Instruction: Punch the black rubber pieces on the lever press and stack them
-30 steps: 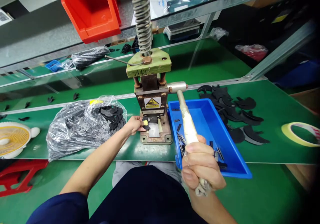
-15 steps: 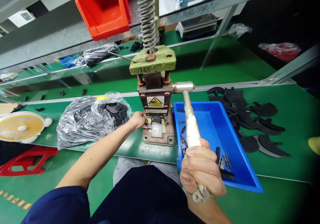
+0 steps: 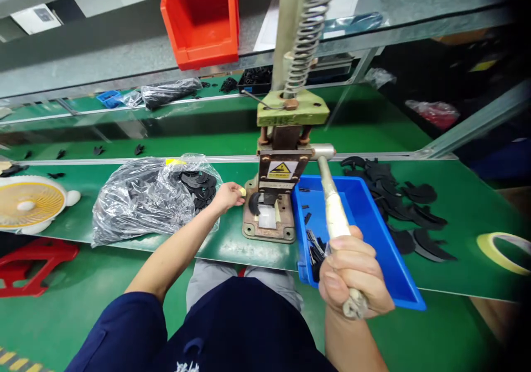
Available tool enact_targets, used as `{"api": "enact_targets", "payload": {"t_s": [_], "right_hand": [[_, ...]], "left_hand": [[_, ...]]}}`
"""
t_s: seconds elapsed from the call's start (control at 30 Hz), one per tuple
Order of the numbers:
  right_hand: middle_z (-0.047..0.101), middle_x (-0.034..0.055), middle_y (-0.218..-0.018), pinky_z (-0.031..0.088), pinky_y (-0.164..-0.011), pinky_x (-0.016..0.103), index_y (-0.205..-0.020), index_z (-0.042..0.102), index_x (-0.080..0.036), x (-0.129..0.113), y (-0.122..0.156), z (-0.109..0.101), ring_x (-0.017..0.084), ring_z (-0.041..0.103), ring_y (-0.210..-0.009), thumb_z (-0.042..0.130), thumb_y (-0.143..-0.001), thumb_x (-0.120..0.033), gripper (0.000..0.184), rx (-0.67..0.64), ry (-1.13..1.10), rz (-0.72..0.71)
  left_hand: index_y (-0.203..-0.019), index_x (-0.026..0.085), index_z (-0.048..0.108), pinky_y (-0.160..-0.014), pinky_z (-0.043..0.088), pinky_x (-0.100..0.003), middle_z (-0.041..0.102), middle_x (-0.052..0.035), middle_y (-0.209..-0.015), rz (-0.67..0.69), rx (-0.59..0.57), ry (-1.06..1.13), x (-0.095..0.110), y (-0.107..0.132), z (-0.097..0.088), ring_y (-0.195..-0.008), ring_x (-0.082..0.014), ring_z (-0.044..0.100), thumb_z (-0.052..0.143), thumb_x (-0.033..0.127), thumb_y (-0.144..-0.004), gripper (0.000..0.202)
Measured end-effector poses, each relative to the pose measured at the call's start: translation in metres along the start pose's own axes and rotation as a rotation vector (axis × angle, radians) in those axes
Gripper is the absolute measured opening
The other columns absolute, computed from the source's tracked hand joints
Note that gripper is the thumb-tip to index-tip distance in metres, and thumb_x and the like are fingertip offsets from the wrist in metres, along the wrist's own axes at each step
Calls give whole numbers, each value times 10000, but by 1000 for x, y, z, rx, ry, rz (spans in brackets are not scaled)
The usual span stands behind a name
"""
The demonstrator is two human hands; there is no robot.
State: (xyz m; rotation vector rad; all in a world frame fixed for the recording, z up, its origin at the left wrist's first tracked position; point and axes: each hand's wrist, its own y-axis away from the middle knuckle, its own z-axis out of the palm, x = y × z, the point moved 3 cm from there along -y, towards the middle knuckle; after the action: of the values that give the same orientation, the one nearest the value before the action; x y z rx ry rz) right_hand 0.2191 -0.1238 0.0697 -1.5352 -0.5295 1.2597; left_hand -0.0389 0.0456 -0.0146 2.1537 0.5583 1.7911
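My right hand [image 3: 357, 270] is wrapped round the white-taped lever handle [image 3: 337, 217] of a hand press [image 3: 279, 167]. Just left of the press base is my left hand [image 3: 229, 197], its fingers slightly apart and holding nothing I can see. Something yellow covers one fingertip. Close by, a black curved plastic piece [image 3: 254, 203] rests tilted at the left of the press fixture, apart from the fingers. The fixture has a pale block [image 3: 266, 217] in front, under the press head with its yellow warning label.
Left of the press lies a clear bag [image 3: 141, 200] of black parts, with a fan [image 3: 27, 206] beyond. To the right are a blue bin [image 3: 365, 223] with small black parts, several black curved pieces [image 3: 418, 211] and a tape roll [image 3: 504, 253]. An orange bin [image 3: 203, 24] sits overhead.
My left hand has let go of the black curved piece and drawn back left from the fixture. My right hand still grips the lever. The camera view has shifted.
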Motion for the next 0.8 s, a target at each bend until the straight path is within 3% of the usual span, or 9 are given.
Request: {"api": "enact_targets", "payload": {"t_s": [0.13,0.2,0.27,0.4,0.57,0.8], "right_hand": [[618,-38,-680,545,-877,475,-575,444,-193,0,-3,8,155,639,-720,672,-758,-183,293,105,-13,-74],[593,-43,-642,547,-834,449,-547,395,-201,1,-4,12,145,620,-670,664,-756,-196,341,193,-15,-106],[573,-51,-611,546,-789,424,-532,359,-207,3,-4,16,135,599,-623,662,-754,-213,376,237,-10,-139],[520,-57,-568,537,-729,393,-524,312,-207,6,-8,20,125,570,-574,677,-740,-241,425,258,-11,-194],[523,-56,-577,530,-747,385,-518,308,-197,2,-12,21,119,576,-595,663,-730,-229,415,236,-3,-191],[526,-53,-579,542,-747,419,-521,321,-208,-1,-10,20,135,571,-592,673,-740,-222,415,235,8,-170]], "left_hand": [[-877,120,653,-625,548,-223,687,-28,-725,117,202,-184,4,-11,-68,-606,-114,658,646,95,-814,68],[-901,132,691,-717,549,-242,723,-48,-796,173,263,-450,2,-12,-98,-700,-139,682,652,116,-809,101],[-919,154,724,-801,534,-260,741,-59,-865,225,258,-760,-2,-9,-115,-810,-171,692,661,154,-812,124],[-1039,166,741,-898,506,-320,709,-113,-1054,353,154,-1172,-14,4,-109,-1003,-246,657,652,291,-851,243],[-1140,146,682,-950,475,-376,610,-163,-1192,380,244,-1330,-18,11,-90,-1135,-308,556,651,393,-861,374],[-1093,106,664,-941,460,-368,657,-170,-1095,400,228,-1389,-8,-6,-93,-1046,-285,609,506,180,-915,248]]}}
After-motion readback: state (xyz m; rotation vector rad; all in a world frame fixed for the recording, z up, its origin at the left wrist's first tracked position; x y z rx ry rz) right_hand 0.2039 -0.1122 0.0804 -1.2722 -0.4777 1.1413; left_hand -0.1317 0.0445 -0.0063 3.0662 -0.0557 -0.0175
